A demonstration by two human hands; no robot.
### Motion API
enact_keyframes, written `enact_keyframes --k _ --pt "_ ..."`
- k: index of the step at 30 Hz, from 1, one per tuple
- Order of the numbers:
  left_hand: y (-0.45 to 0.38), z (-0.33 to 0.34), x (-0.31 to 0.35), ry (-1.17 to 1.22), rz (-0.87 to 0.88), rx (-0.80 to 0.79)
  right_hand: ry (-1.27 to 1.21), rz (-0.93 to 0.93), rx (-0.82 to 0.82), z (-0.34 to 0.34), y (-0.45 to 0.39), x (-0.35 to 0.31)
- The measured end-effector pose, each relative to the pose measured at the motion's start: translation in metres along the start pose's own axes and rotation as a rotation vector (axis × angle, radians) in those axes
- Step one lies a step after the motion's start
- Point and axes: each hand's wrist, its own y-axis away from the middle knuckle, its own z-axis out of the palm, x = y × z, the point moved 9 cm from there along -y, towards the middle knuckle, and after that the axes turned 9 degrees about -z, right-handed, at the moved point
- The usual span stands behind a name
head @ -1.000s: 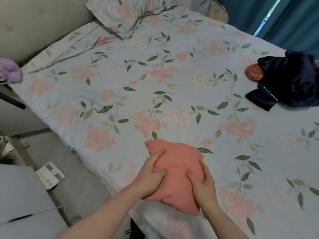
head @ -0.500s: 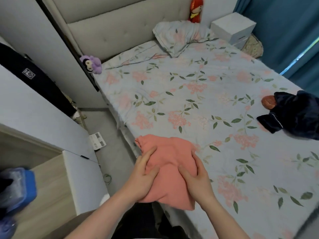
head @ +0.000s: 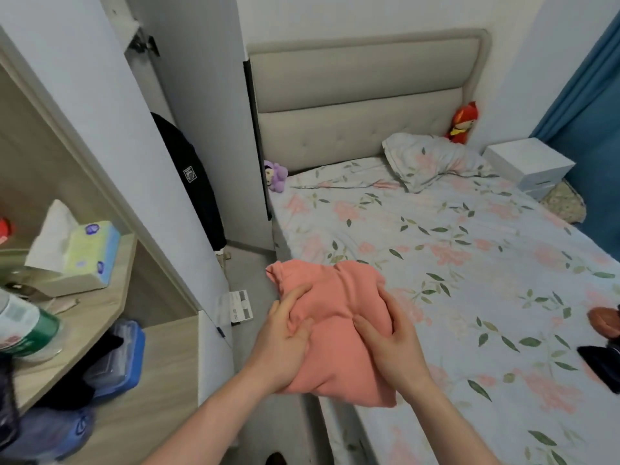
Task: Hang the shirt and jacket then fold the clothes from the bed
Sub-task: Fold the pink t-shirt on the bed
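A folded salmon-pink garment [head: 335,317] is held up at the bed's left edge, partly over the floor gap. My left hand [head: 285,337] grips its left side, thumb on top and fingers beneath. On the right side my right hand [head: 389,344] grips it with fingers curled over the fabric. A dark navy garment [head: 600,360] with an orange piece [head: 604,323] lies at the right edge of the floral bed [head: 453,250]. A black jacket [head: 191,182] hangs by the wardrobe.
An open wardrobe shelf [head: 100,297] on the left bears a tissue box [head: 84,253], a green bottle [head: 23,327] and a blue container [head: 124,357]. The pillow [head: 426,159], two plush toys and a white box [head: 530,166] sit near the headboard. A narrow floor strip separates bed and wardrobe.
The view has swung up and left, bringing the wardrobe and headboard into sight. Both hands have lifted the pink garment off the bed toward the left, still gripping it.
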Motion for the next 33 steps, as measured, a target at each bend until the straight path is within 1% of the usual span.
enact_keyframes --k 5,13,22,28,33 --pt "-0.025 -0.055 0.010 0.030 0.037 0.080 0.006 -0.087 -0.028 0.042 -0.035 -0.040" --pt "-0.075 -0.098 0.041 0.059 0.102 0.133 0.024 -0.185 -0.016 0.062 -0.098 -0.086" --pt "-0.175 -0.147 0.082 0.044 0.148 0.274 -0.013 -0.264 -0.085 0.095 -0.224 -0.120" --pt "-0.243 -0.182 0.116 0.052 0.147 0.383 -0.065 -0.325 -0.171 0.118 -0.317 -0.157" --pt "-0.291 -0.218 0.140 0.055 0.164 0.455 -0.056 -0.359 -0.224 0.145 -0.383 -0.185"
